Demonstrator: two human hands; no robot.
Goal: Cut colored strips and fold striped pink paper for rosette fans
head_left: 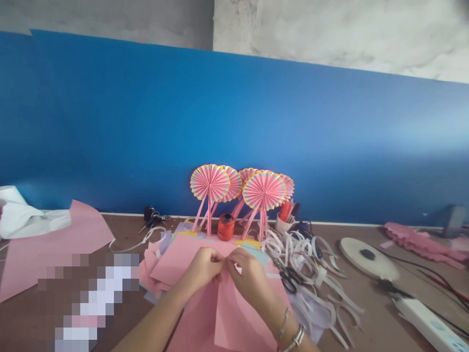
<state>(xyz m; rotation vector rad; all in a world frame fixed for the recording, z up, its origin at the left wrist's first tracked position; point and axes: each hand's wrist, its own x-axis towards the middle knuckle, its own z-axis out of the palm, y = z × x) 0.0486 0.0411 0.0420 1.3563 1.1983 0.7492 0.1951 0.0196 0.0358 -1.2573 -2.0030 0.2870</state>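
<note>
Pink paper [240,315], smooth and matte, is pinched near its top edge by the fingertips of both the left hand [208,264] and the right hand [247,271]; the sheet stretches down from them over other pink sheets on the brown table [135,313]. Just beyond sits a squat red pot [226,230], any lettering too small to read from here. Behind it stand round pleated fans [210,183], yellow-rimmed, on slim pink sticks; curly white strips [301,261] tangle at right.

Two bare hands [205,266] [251,275]; five round, pleated pink paper fans [210,183] [235,184] [248,172] [264,190] [289,185]; one red cylindrical container [226,229]; one white power strip [425,318].
</note>
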